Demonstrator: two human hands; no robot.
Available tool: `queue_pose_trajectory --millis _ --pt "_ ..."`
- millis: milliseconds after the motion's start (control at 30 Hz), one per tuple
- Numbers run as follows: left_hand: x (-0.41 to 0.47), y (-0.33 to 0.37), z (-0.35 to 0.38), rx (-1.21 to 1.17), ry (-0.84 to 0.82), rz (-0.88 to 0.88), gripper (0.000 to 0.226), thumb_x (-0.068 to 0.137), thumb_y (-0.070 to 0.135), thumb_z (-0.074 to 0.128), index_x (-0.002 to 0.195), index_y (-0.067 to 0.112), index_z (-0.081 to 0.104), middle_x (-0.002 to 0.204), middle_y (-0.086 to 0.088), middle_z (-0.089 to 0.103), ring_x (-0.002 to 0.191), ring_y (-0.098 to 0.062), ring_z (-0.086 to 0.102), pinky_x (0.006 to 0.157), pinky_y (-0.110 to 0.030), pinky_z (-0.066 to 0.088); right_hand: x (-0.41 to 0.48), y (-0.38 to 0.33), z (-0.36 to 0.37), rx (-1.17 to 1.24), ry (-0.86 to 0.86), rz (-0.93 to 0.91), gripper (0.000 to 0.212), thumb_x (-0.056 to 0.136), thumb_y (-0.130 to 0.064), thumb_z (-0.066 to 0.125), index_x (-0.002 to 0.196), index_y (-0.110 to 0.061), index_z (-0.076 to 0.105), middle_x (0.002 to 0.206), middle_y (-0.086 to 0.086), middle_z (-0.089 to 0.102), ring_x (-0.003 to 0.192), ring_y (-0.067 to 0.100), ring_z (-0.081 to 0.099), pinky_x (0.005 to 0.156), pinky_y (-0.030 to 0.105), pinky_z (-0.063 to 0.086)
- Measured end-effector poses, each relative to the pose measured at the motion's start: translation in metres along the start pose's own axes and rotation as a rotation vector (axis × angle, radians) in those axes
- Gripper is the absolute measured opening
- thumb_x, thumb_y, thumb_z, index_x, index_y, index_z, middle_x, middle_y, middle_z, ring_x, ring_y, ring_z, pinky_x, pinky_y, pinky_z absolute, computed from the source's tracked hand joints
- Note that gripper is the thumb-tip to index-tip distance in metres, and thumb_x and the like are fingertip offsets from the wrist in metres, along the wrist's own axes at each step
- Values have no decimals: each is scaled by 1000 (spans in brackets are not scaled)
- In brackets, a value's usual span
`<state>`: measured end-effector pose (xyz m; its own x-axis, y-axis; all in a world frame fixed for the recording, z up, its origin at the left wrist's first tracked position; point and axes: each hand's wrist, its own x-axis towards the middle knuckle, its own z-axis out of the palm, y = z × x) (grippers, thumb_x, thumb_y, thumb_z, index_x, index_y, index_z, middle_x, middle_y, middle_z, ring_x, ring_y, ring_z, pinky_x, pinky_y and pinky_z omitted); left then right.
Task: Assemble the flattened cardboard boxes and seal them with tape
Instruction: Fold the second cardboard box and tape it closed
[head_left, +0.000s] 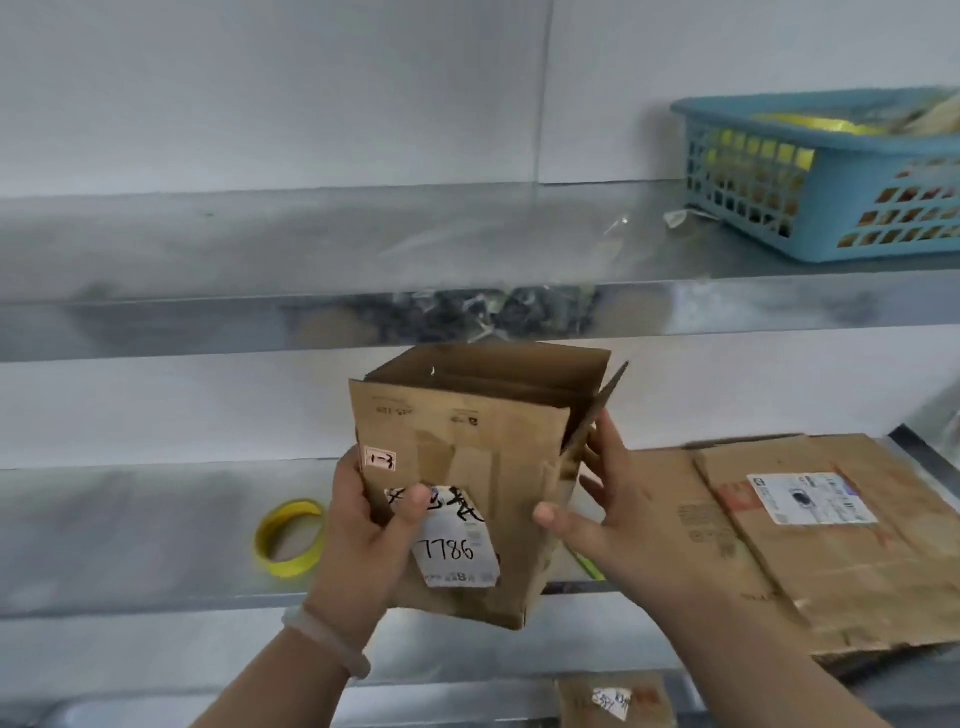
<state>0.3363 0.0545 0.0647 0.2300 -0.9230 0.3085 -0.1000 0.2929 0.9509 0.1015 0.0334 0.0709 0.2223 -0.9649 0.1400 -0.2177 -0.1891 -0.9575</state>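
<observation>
I hold a small brown cardboard box (467, 467) up in front of the steel shelf, opened out into a square tube with its top flaps standing up. A white label reading 7786 and black marker writing are on its near face. My left hand (363, 540) grips its left side, thumb pressed on the label. My right hand (597, 499) holds the right edge, thumb on the near face and fingers spread behind the side flap. A yellow tape roll (288, 538) lies on the shelf to the left of the box.
Flattened cardboard boxes (810, 545) are stacked on the shelf at the right. A blue plastic basket (831, 176) stands on the upper shelf at the far right. Another piece of cardboard (613, 701) lies on the level below.
</observation>
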Motion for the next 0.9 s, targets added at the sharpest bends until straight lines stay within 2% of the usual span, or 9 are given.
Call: queue_pose_trajectory --millis 67,167,267,333,500,633,767,833,900 --pt "-2 -6 -11 80 -78 69 40 83 21 65 117 37 49 108 10 65 101 -10 63 77 -24 54 7 0 19 -22 -39 27 95 63 -67 80 143 -48 31 132 -31 53 122 -10 49 84 7 47" --pt "-3 -21 -27 213 -150 100 55 84 28 65 134 23 42 121 4 58 113 -19 57 91 -40 52 13 4 39 -123 -54 49 76 66 -71 74 130 -36 54 120 -19 62 114 0 58 80 12 52" --pt "1 -29 -42 309 -220 70 84 85 38 65 152 26 15 139 8 43 125 -14 49 96 -39 50 14 6 47 -306 53 41 70 67 -70 66 129 -42 49 122 -29 47 113 -9 49 83 7 47" --pt "6 -28 -48 346 -298 108 84 87 41 62 152 36 9 144 17 34 127 -9 46 92 -33 53 13 8 49 -306 137 46 71 71 -60 72 133 -42 42 120 -33 44 113 -5 50 87 16 51" --pt "25 -22 -50 410 -324 167 67 85 54 54 144 49 24 147 20 23 130 -8 40 87 -32 56 13 4 51 -277 245 -130 88 76 -32 78 141 -54 24 138 -30 44 120 -12 47 87 15 51" --pt "36 -17 -52 448 -320 181 56 83 67 47 136 51 37 144 25 24 127 -2 42 85 -33 56 16 0 52 -337 227 -143 57 75 -46 69 127 -51 45 151 -28 26 128 -15 35 96 21 45" --pt "43 -8 -48 360 -256 194 40 84 68 45 118 50 56 137 20 38 123 4 42 80 -20 55 21 -11 50 -220 259 -155 22 86 -58 50 104 -54 62 140 -28 42 126 -10 42 89 9 45" --pt "45 -2 -43 333 -206 178 26 87 63 49 106 51 62 130 19 46 122 9 40 79 -5 45 26 -16 49 -218 286 -147 18 90 -55 50 100 -53 64 132 -24 52 120 -10 46 82 6 45" --pt "48 2 -38 307 -160 113 19 81 60 55 95 52 66 122 26 50 120 6 43 79 -1 41 31 -19 48 -214 297 -100 10 93 -48 56 99 -51 64 127 -22 55 113 -16 46 77 3 44"
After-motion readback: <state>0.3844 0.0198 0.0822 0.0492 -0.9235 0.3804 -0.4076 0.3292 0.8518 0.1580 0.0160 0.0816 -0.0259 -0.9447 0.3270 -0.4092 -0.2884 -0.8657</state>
